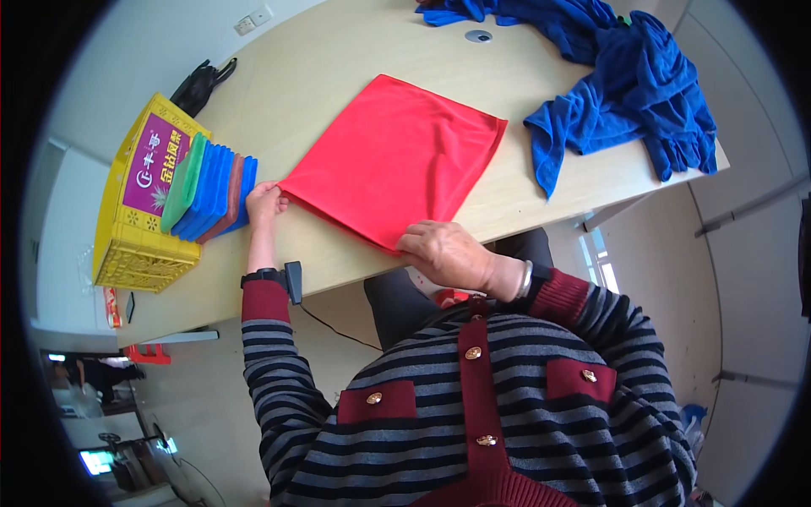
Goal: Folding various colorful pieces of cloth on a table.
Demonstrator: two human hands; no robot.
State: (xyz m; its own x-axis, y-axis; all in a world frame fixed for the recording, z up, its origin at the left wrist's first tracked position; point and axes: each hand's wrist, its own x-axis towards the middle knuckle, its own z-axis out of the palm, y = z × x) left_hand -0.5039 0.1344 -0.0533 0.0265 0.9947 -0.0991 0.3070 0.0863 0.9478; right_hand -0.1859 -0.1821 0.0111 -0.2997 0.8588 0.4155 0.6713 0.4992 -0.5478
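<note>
A red cloth (393,152), folded into a rough square, lies flat on the pale table with slight wrinkles toward its right side. Its left corner is pinched in my left hand (263,203). My right hand (448,253) grips the near corner at the table's front edge, the fingers closed over the fabric. Close by my left hand, several folded cloths (209,193) in green, blue and brownish red lean in a row against a yellow crate.
The yellow plastic crate (144,249) with a purple label stands at the table's left. A heap of crumpled blue cloths (629,93) covers the far right, one end hanging at the edge. Behind the crate lies a black item (201,89). A round cable grommet (478,36) sits far back.
</note>
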